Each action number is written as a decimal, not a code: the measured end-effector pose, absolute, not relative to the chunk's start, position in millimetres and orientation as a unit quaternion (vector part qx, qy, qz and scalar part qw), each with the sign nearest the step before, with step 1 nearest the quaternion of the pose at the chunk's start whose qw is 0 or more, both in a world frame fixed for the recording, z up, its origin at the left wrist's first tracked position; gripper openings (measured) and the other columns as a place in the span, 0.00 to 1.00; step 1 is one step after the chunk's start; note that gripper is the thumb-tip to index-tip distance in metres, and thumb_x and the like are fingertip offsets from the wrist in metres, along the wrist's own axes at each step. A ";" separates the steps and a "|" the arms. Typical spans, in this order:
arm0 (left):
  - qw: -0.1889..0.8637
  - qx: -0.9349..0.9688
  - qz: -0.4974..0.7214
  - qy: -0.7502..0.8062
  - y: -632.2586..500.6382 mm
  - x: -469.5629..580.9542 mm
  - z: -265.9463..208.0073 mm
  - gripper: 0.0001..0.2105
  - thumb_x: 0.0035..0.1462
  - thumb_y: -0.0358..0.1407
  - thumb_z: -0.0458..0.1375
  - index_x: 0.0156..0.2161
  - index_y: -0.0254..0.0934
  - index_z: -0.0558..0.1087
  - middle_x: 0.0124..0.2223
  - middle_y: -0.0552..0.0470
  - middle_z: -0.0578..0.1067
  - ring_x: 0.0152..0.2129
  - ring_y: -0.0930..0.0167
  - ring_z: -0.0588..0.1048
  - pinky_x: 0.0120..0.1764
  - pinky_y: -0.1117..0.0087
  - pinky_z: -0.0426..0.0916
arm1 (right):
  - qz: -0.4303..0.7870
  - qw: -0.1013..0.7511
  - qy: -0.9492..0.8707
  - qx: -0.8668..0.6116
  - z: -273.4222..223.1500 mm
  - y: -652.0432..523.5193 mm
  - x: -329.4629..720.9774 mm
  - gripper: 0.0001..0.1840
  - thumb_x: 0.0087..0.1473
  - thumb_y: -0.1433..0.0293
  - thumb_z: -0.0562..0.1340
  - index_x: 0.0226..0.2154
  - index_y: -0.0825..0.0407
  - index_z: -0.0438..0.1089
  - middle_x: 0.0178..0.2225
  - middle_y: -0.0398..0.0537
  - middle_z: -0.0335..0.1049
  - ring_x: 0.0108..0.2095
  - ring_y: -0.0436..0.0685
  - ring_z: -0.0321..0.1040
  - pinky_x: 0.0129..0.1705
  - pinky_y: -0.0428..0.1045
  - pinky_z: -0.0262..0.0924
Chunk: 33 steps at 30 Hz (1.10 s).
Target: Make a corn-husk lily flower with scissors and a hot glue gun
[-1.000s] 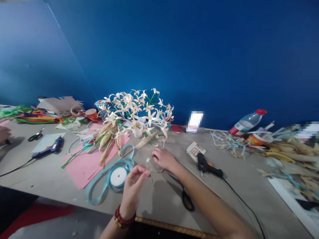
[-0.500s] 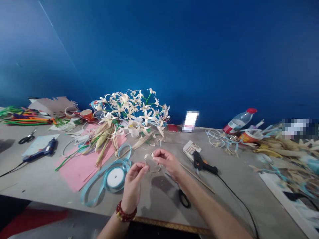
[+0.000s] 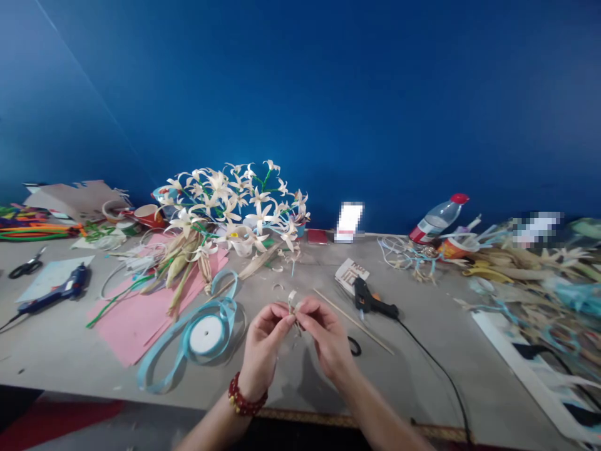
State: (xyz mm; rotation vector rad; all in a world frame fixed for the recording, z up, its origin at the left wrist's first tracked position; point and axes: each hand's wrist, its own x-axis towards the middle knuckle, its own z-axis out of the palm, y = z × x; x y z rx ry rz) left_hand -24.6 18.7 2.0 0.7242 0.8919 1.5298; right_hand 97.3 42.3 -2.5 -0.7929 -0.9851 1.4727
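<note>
My left hand [image 3: 263, 344] and my right hand [image 3: 332, 341] meet above the middle of the table, fingertips almost touching. Between them is a small, pale, curled husk strip [image 3: 292, 297], pinched by both hands; its lower part is mostly hidden by fingers. Close by on the left lies a spool of light blue ribbon [image 3: 206, 336] with a long loop pulled loose. A black scissors handle [image 3: 354, 346] pokes out from behind my right hand, the rest covered. A thin wooden stick [image 3: 357, 322] lies just beyond it.
White husk flowers [image 3: 235, 194] on green stems stand at the back. A black glue gun [image 3: 373, 300] lies right, its cord running forward; a blue glue gun [image 3: 59, 291] lies left. Pink paper [image 3: 122, 332], a bottle [image 3: 436, 219] and a white power strip [image 3: 521, 376] surround the workspace.
My right hand has come down and in to meet my left, and both now pinch the pale strip together. My view has shifted slightly to the right.
</note>
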 end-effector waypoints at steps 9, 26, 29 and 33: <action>0.708 0.242 0.589 0.304 16.0 -22.5 16.5 0.09 0.48 0.34 0.69 0.27 0.36 0.72 0.29 0.53 0.73 0.30 0.72 0.72 0.39 0.71 0.66 | 0.631 0.535 -0.465 -0.315 -6.7 38.7 113.1 0.06 0.54 0.63 0.67 0.34 0.47 0.77 0.28 0.43 0.67 0.27 0.51 0.58 0.28 0.47 0.54; 0.763 0.196 0.563 0.251 13.9 -19.9 26.6 0.11 0.43 0.34 0.71 0.22 0.36 0.72 0.26 0.51 0.72 0.30 0.70 0.72 0.42 0.67 0.67 | 0.652 0.543 -0.432 -0.306 -3.5 37.3 110.8 0.09 0.50 0.61 0.70 0.34 0.45 0.80 0.48 0.49 0.65 0.36 0.55 0.68 0.38 0.51 0.66; 0.787 0.177 0.545 0.227 14.4 -19.7 24.5 0.10 0.45 0.33 0.70 0.22 0.35 0.73 0.26 0.52 0.73 0.29 0.72 0.72 0.43 0.68 0.67 | 0.671 0.543 -0.418 -0.284 3.6 37.7 110.0 0.08 0.48 0.61 0.71 0.32 0.46 0.78 0.46 0.47 0.64 0.27 0.49 0.65 0.31 0.49 0.66; 0.793 0.176 0.539 0.222 14.1 -20.6 19.9 0.10 0.47 0.33 0.69 0.23 0.34 0.73 0.26 0.52 0.72 0.28 0.73 0.71 0.42 0.69 0.66 | 0.663 0.542 -0.435 -0.279 2.7 39.9 109.9 0.08 0.48 0.61 0.72 0.29 0.47 0.76 0.40 0.45 0.63 0.26 0.49 0.64 0.30 0.48 0.65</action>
